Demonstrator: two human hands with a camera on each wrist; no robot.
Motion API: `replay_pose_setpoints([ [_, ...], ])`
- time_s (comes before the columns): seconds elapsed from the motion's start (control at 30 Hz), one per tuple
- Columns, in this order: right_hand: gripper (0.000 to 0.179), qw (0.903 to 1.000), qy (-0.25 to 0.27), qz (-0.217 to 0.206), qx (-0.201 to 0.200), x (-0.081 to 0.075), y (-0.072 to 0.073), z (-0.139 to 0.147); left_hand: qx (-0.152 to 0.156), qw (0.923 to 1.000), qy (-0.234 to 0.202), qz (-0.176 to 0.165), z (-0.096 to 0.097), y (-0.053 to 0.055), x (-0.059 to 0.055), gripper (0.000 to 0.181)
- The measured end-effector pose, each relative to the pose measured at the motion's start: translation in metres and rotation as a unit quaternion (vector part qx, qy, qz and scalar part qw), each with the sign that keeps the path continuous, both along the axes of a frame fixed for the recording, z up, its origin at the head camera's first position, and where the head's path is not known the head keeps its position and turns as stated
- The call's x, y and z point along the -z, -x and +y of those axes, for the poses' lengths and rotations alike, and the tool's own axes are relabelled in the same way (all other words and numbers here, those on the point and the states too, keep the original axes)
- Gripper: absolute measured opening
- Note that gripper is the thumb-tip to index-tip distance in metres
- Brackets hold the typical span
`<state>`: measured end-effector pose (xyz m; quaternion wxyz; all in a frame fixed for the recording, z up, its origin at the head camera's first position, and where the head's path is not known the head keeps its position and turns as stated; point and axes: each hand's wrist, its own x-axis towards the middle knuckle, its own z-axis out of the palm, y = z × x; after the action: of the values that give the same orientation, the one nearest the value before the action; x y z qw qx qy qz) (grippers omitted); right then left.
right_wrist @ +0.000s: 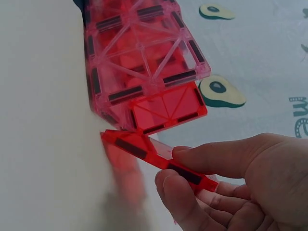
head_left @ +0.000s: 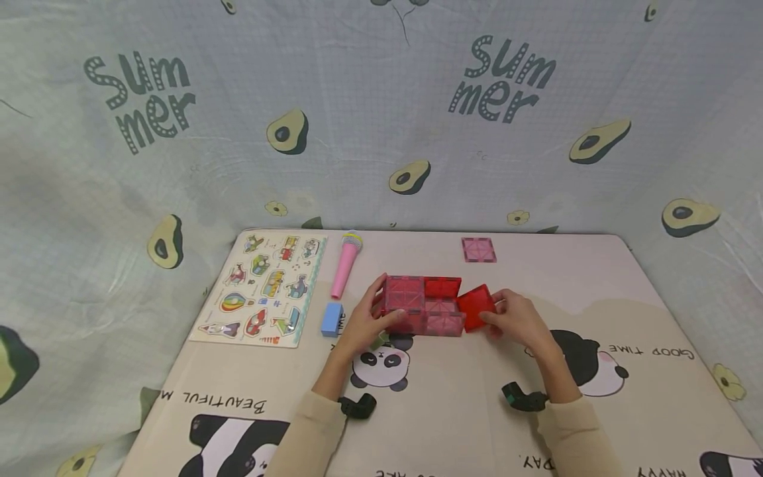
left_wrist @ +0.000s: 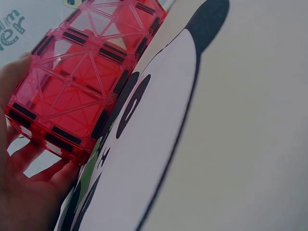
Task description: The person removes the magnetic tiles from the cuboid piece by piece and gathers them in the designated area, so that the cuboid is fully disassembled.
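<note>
In the head view a box-like build of pink and red see-through magnetic tiles lies near the middle of the table. My left hand grips its left end, thumb on the near side; the left wrist view shows fingers curled at the end of the build. At its right end, my right hand pinches a red square magnetic tile between thumb and fingers. The right wrist view shows this red tile tilted, close beside the build's open-looking end; whether they touch I cannot tell.
A single pink tile lies flat behind the build. To the left are a pink toy microphone, a blue block and a picture puzzle board. A printed cloth hangs behind the table.
</note>
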<state>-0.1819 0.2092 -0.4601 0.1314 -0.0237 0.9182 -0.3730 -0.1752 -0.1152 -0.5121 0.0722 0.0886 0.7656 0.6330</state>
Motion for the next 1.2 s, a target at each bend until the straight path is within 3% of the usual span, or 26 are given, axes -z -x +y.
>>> replay_pose_setpoints([
  [0.3, 0.035, 0.9992, -0.005, 0.037, 0.012, -0.003, 0.007, 0.008, 0.0, 1.0, 0.0, 0.0, 0.0, 0.0, -0.002, 0.087],
  [0.73, 0.044, 0.9906, -0.009, 0.104, 0.089, -0.007, 0.027, 0.024, 0.004, 1.0, -0.005, 0.001, 0.0, 0.0, -0.001, 0.086],
  [1.0, 0.047, 0.9822, -0.012, 0.124, 0.141, -0.005, 0.045, 0.041, 0.0, 1.0, 0.0, 0.0, 0.0, 0.0, 0.0, 0.087],
  [1.2, 0.047, 0.9792, 0.018, 0.112, 0.168, -0.008, 0.059, 0.047, 0.0, 1.0, -0.001, 0.001, 0.0, 0.0, 0.0, 0.087],
])
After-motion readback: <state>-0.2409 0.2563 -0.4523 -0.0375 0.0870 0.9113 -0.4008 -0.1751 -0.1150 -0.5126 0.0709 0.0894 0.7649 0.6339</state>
